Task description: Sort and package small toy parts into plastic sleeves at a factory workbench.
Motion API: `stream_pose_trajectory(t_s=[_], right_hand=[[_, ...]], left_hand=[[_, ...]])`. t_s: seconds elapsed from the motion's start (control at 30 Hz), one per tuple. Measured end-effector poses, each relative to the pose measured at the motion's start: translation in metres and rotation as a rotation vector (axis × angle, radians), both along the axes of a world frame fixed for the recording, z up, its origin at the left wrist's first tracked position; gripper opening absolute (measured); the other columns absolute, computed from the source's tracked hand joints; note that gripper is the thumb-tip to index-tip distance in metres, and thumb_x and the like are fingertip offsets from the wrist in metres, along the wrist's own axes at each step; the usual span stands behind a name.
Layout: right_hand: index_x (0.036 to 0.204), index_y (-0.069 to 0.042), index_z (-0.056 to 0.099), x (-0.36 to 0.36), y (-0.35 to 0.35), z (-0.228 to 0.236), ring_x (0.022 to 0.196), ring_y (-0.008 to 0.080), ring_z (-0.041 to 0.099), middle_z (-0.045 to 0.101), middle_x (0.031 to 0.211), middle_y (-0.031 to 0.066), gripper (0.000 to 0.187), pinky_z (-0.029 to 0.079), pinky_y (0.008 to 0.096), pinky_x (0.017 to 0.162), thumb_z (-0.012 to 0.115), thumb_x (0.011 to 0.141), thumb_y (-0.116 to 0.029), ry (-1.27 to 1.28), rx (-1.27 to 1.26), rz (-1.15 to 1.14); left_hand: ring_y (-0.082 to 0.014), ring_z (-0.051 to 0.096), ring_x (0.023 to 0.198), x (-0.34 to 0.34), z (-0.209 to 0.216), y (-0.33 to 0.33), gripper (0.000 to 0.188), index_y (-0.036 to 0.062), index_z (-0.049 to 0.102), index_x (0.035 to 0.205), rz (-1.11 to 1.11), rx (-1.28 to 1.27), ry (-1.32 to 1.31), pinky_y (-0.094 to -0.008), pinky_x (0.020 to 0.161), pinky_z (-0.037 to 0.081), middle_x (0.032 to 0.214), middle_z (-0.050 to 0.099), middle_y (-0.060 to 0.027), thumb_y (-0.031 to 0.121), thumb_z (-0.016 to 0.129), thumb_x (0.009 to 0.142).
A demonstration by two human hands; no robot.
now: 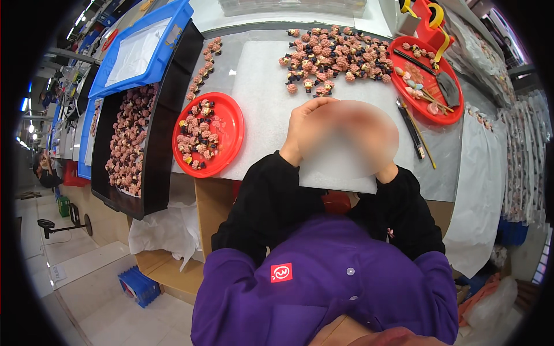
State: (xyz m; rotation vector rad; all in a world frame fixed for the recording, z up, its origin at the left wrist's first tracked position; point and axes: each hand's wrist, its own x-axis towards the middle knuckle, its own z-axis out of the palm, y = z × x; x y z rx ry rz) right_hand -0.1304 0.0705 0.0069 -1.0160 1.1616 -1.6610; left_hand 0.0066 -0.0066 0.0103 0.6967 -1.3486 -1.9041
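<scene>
Over the near edge of the white foam sheet, my left hand and my right hand come close together. A blurred patch covers most of both hands. Outside it, only the back and a bent finger of the left show, and the wrist of the right. Whatever lies between them is hidden. Beyond my hands spreads a heap of small figurines with pink curly hair and dark bodies. To the left, a red round tray holds more of these figurines.
A black bin full of figurines stands at the left, with a blue tray above it. At the right, another red tray carries small parts and tools. Beside it lie a brush and a dark-handled tool.
</scene>
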Motion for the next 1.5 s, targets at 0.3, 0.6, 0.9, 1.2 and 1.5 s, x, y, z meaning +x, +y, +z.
stream_pose_trajectory(t_s=[0.3,0.6,0.9,1.2,1.5], right_hand=[[0.114,0.001,0.052,0.011,0.001,0.007,0.088,0.0154,0.061,0.062,0.099,0.0126,0.038,0.051,0.0256,0.078,0.061,0.077,0.007,0.331,-0.146,-0.183],[0.101,0.0,0.059,0.007,-0.037,0.028,0.083,0.0171,0.063,0.062,0.093,0.0115,0.026,0.05,0.0268,0.072,0.066,0.078,-0.007,0.62,-0.06,-0.204],[0.099,-0.002,0.056,0.003,-0.07,0.006,0.075,0.0323,0.057,0.055,0.083,0.0163,0.038,0.047,0.0398,0.065,0.071,0.069,-0.019,1.126,0.021,-0.209],[0.098,-0.005,0.059,-0.004,-0.056,-0.006,0.07,0.0221,0.058,0.058,0.087,0.0105,0.029,0.047,0.0309,0.06,0.066,0.071,-0.01,1.175,-0.029,-0.243],[0.092,-0.001,0.057,0.005,-0.034,0.013,0.079,0.0268,0.058,0.059,0.087,0.0122,0.019,0.047,0.0315,0.065,0.064,0.075,-0.005,1.155,-0.049,-0.213]], left_hand=[[-0.019,0.057,0.101,0.003,0.002,-0.002,0.03,-0.004,0.052,0.114,-0.065,0.195,0.239,-0.0318,0.09,0.046,0.112,0.057,-0.0139,0.002,0.055,0.085],[-0.0194,0.058,0.087,0.008,0.009,-0.007,0.02,0.0005,0.049,0.105,0.274,0.359,0.427,-0.0303,0.074,0.049,0.088,0.054,-0.0059,0.014,0.045,0.091],[-0.007,0.045,0.06,0.006,-0.003,-0.009,0.016,0.0009,0.052,0.098,0.317,0.277,0.223,-0.018,0.048,0.034,0.073,0.049,-0.001,0.014,0.051,0.09],[-0.0038,0.046,0.058,0.002,-0.005,-0.006,0.021,0.0002,0.054,0.102,0.249,0.261,0.095,-0.0165,0.047,0.034,0.07,0.051,0.0014,0.014,0.057,0.087],[-0.0036,0.045,0.055,0.001,0.003,-0.003,0.023,0.0018,0.057,0.097,0.19,0.238,-0.061,-0.0165,0.046,0.032,0.071,0.052,0.0017,0.023,0.058,0.087]])
